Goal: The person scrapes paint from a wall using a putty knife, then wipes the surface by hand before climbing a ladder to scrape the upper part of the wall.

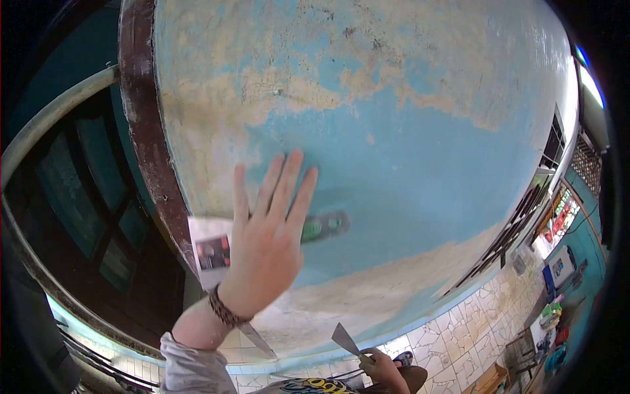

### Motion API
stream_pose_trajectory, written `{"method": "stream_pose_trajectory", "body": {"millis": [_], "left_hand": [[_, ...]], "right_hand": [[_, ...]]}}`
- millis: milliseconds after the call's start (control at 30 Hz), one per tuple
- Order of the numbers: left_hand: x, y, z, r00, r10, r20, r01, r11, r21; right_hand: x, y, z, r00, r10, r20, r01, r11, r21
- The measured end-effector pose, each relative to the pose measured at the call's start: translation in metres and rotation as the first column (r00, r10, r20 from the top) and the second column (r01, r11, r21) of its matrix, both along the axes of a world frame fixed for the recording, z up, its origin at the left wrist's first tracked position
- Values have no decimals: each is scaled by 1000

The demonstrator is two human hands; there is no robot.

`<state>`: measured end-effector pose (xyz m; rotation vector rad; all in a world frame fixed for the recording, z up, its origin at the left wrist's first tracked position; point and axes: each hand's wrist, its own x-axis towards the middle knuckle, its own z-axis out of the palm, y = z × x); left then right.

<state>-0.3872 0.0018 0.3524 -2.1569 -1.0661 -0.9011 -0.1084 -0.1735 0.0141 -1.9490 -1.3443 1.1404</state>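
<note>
My left hand (266,249), wearing a dark braided bracelet (224,310), is raised in front of the blue and beige wall (413,157). Its four fingers stretch upward and apart; the thumb is hidden. Behind them lies a scraper, its grey and green handle (328,225) sticking out to the right and a pale wide part with a dark label (213,253) to the left. The hidden thumb side seems to hold it. Low down, my right hand (378,365) grips a putty knife (345,339), its triangular blade pointing up and left. Beneath my left wrist shows a grey pointed piece (258,341), partly covered.
A brown frame (141,105) edges the wall on the left, beside a dark door (98,190). Below runs a floor of irregular pale tiles (453,335). A cardboard box (492,379), a wooden stool (522,351) and assorted clutter stand at lower right.
</note>
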Motion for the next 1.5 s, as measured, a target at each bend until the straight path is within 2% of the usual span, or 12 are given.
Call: {"method": "stream_pose_trajectory", "body": {"millis": [233,567,667,767,967,1033,1100,1167,1233,1300,1367,1500], "left_hand": [[6,22,-16,992,-109,69,109,994,2],[0,-8,-77,983,-153,98,174,950,-260],[-6,-26,-112,909,-233,344,342,890,-301],[-18,-40,-148,695,-63,716,544,697,-468],[-32,-34,-147,780,-118,615,352,895,-275],[-35,-34,-135,860,-97,502,256,931,-259],[-35,-32,-122,925,-45,377,127,973,-195],[-35,-25,-118,951,20,308,54,972,-229],[-34,-20,-120,963,69,261,-5,971,-238],[-32,-14,-124,965,109,239,-55,973,-223],[-31,-9,-132,967,126,220,-79,974,-212],[-30,-1,-141,969,166,183,-130,972,-197]], "right_hand": [[2,4,-29,983,53,178,-60,998,33],[-13,11,22,998,14,-64,-3,986,167],[-11,6,37,997,-25,-70,35,988,151],[-2,3,54,999,-4,44,-9,961,277],[1,15,120,919,-256,-300,339,902,268],[14,28,158,945,-179,-272,297,818,493],[25,52,194,913,62,-404,299,573,763],[29,77,237,954,182,-238,179,294,939],[-2,97,291,842,358,-403,361,178,915],[-14,108,346,790,574,-214,178,119,977],[-29,119,394,638,721,-270,210,175,962],[-57,156,479,563,825,-48,117,-22,993]]}}
